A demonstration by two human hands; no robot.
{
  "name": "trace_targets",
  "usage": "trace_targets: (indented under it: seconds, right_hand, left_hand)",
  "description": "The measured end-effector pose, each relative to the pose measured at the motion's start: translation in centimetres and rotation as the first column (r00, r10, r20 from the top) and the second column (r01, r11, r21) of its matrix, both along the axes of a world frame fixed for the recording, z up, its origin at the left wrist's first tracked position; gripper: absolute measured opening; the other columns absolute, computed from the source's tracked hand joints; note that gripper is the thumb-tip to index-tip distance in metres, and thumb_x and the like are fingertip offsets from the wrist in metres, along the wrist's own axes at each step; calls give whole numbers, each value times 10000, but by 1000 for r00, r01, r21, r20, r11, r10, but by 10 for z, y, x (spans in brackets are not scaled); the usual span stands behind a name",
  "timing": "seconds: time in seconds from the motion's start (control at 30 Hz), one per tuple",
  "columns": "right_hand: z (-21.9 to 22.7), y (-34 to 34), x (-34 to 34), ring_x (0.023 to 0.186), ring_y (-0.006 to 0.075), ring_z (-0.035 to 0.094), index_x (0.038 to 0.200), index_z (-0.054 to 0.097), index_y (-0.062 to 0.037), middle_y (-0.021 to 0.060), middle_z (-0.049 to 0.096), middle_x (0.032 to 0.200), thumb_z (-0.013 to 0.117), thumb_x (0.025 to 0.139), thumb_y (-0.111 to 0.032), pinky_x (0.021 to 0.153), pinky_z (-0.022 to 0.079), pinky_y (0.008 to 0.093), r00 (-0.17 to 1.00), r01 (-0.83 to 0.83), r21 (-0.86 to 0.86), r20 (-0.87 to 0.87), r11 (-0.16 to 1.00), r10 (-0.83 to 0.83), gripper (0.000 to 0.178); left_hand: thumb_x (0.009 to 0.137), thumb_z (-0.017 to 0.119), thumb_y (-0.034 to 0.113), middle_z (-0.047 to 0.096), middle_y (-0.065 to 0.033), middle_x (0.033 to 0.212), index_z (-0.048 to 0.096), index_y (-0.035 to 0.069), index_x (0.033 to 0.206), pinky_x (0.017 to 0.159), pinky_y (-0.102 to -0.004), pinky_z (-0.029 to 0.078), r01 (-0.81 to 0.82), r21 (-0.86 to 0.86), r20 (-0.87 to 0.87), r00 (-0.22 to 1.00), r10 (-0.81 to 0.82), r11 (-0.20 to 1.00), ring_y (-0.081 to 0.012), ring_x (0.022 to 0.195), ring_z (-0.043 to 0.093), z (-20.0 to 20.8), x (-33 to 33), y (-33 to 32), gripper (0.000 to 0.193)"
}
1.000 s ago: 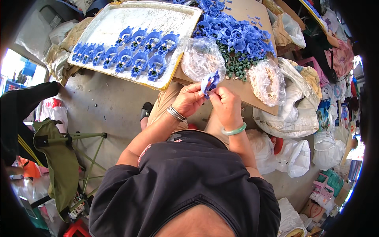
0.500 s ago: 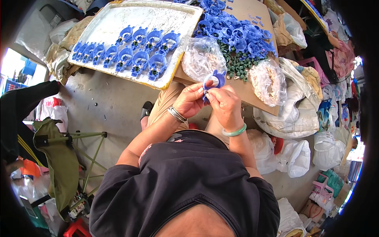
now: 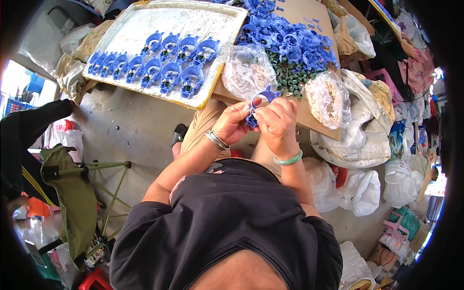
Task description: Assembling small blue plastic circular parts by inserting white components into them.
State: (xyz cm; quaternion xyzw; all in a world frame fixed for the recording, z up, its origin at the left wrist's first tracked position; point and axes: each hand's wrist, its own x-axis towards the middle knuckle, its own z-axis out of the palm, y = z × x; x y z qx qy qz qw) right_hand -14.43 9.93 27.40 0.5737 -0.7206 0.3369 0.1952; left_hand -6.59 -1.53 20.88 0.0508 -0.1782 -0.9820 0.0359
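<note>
Between my hands, above my lap, is a blue plastic figure part [image 3: 265,94] with a ring-shaped head and small ears. My left hand [image 3: 233,124] grips it from the left, with thumb and fingers pinched on its side. The fingers of my right hand [image 3: 278,123] are closed at its lower right; whether they also pinch a tiny piece is hidden. Ahead lie a heap of similar blue parts [image 3: 290,41], dark green small parts [image 3: 291,77], and two clear bags of pale small pieces, one bag [image 3: 249,72] left and another bag [image 3: 328,100] right.
A white tray [image 3: 193,19] with yellow edging holds rows of assembled blue figures [image 3: 170,73] at the front left. The piles rest on a cardboard-topped table [image 3: 302,112]. A green folding chair [image 3: 72,193] stands at my left; sacks [image 3: 360,140] and white bags [image 3: 360,193] sit at my right.
The blue figure part has turned slightly in my fingers, its ears now tilting further right. My right hand has shifted a little; the tray and piles look the same.
</note>
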Motion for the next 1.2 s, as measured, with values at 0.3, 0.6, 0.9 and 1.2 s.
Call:
trace_targets:
  seconds: [0.3,0.6,0.9,1.2]
  right_hand:
    - [-5,-2,-1,789,215,504,727,587,-77,22,557,712,647,635,-58,737,330,352,998,4,-33,61,999,-2,111]
    - [-2,0,-1,796,212,505,727,580,-81,14,557,716,652,631,-66,745,329,359,999,-12,-31,33,999,13,121]
    - [-2,-2,0,778,197,503,734,578,-90,6,545,700,645,638,-71,740,324,357,999,-10,-27,-47,1000,9,118]
    - [-5,-4,7,774,204,503,724,563,-84,13,537,696,646,661,-72,722,329,347,997,75,-81,14,994,-74,105]
  left_hand:
    - [859,504,153,583,-69,908,470,13,1160,626,-300,502,-22,-24,-55,998,20,999,-160,755,576,-6,1,-1,333]
    - [855,510,151,579,-68,940,453,1,1176,633,-286,508,-9,-40,-42,999,7,999,-150,772,581,-1,2,0,358]
    - [851,522,164,585,-71,902,454,3,1171,622,-288,508,-7,-15,-54,999,6,1000,-150,757,583,0,2,0,364]
    - [838,534,110,548,-62,1083,454,20,1186,830,-330,453,-69,18,-117,991,71,997,-153,960,537,-6,-1,1,369]
